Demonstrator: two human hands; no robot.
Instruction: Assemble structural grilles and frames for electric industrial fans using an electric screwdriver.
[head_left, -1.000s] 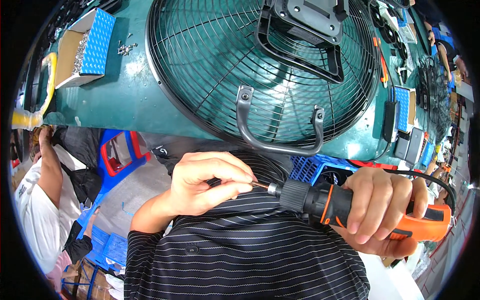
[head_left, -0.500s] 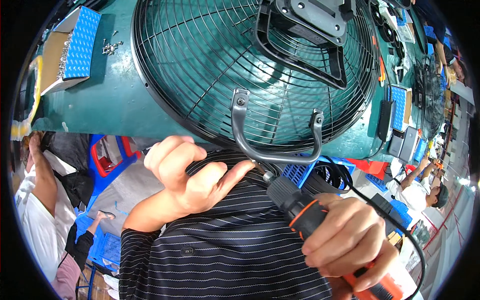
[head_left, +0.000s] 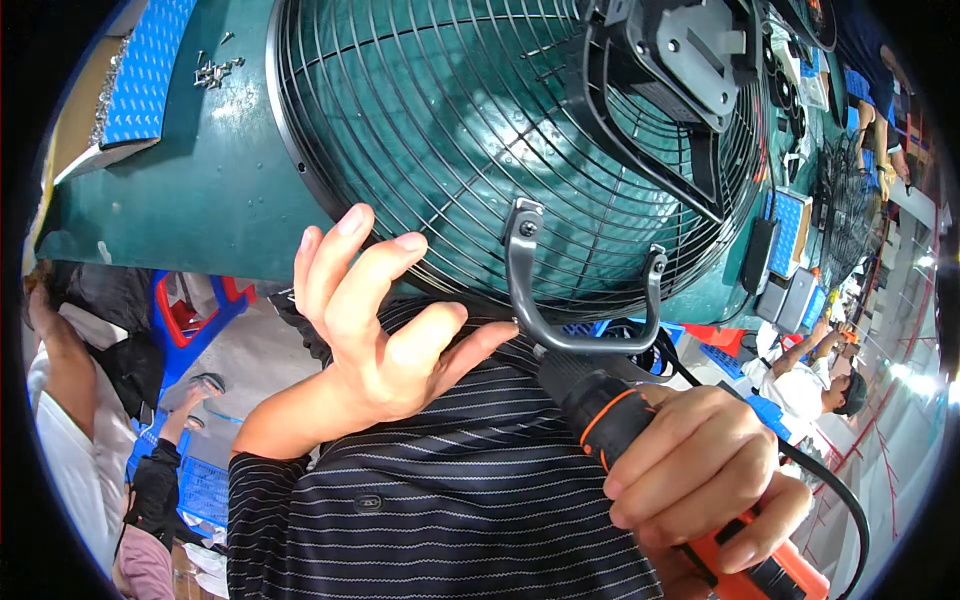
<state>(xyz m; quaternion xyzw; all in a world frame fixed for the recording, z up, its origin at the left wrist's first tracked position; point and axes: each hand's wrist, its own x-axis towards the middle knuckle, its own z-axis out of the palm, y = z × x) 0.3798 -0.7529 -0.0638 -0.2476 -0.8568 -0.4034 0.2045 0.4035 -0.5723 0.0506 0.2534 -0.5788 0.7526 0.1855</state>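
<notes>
Head view, nearest me: my right hand (head_left: 700,470) is wrapped tight around the orange and black electric screwdriver (head_left: 640,440), its nose pointing up at the curved black handle (head_left: 575,300) of the fan guard. My left hand (head_left: 385,320) is open, fingers spread, holding nothing, thumb tip just beside the handle's left leg. Beyond lies the round wire fan guard (head_left: 450,130) on the green table (head_left: 190,190), loose screws (head_left: 215,70) farther back left.

Bright even daylight, sharp centre, strong fisheye bending, black vignette, right-edge glare.
</notes>
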